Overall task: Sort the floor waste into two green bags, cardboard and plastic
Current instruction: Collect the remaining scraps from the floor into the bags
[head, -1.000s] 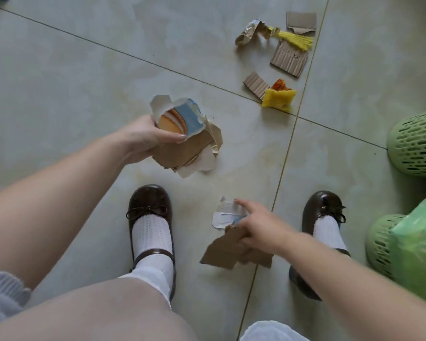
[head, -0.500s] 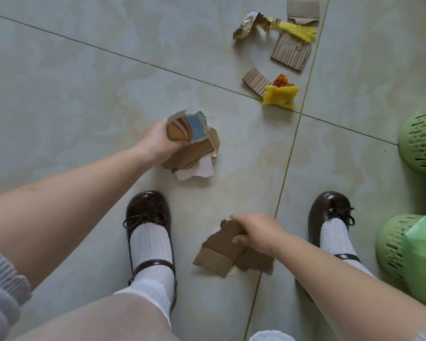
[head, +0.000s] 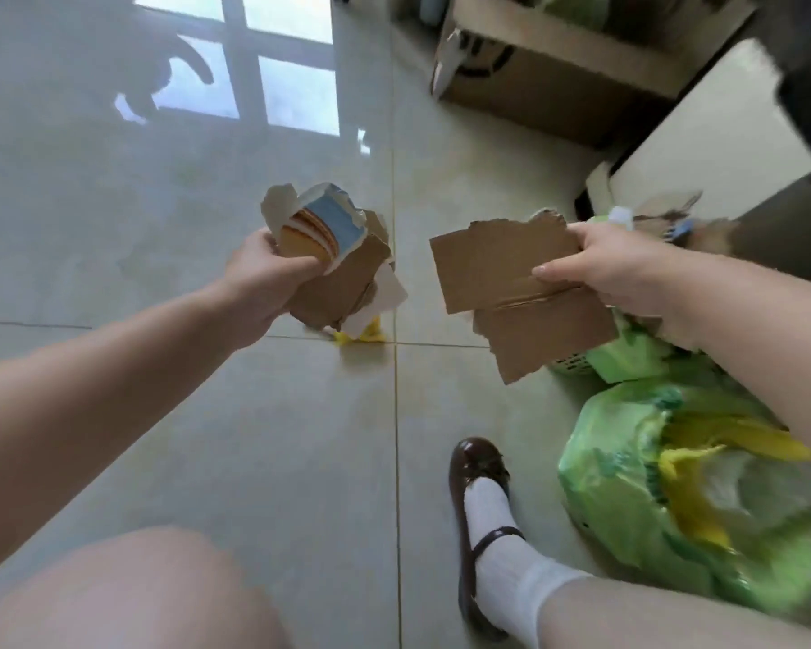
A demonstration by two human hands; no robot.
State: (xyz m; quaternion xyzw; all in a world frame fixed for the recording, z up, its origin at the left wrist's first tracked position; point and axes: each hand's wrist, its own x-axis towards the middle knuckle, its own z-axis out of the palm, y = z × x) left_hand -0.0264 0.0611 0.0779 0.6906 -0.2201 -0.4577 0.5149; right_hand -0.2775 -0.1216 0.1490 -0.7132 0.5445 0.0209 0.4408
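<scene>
The left hand (head: 265, 274) grips a bundle of torn brown cardboard and printed blue-and-orange card scraps (head: 335, 260), fingers curled round it, held up off the pale tiled floor (head: 207, 437). The right hand (head: 614, 269) pinches a flat torn brown cardboard sheet (head: 511, 292) by its edge, thumb on top, carried toward the two crumpled green plastic bags (head: 628, 484) at the right, probably so both loads go into the cardboard one; which bag that is I cannot tell

Brown cardboard piece (head: 511, 292) lifted off the floor by the right hand (head: 614, 269), now held near the green bag (head: 675, 498), left hand (head: 263, 278) raised with its torn scraps (head: 333, 260).
</scene>
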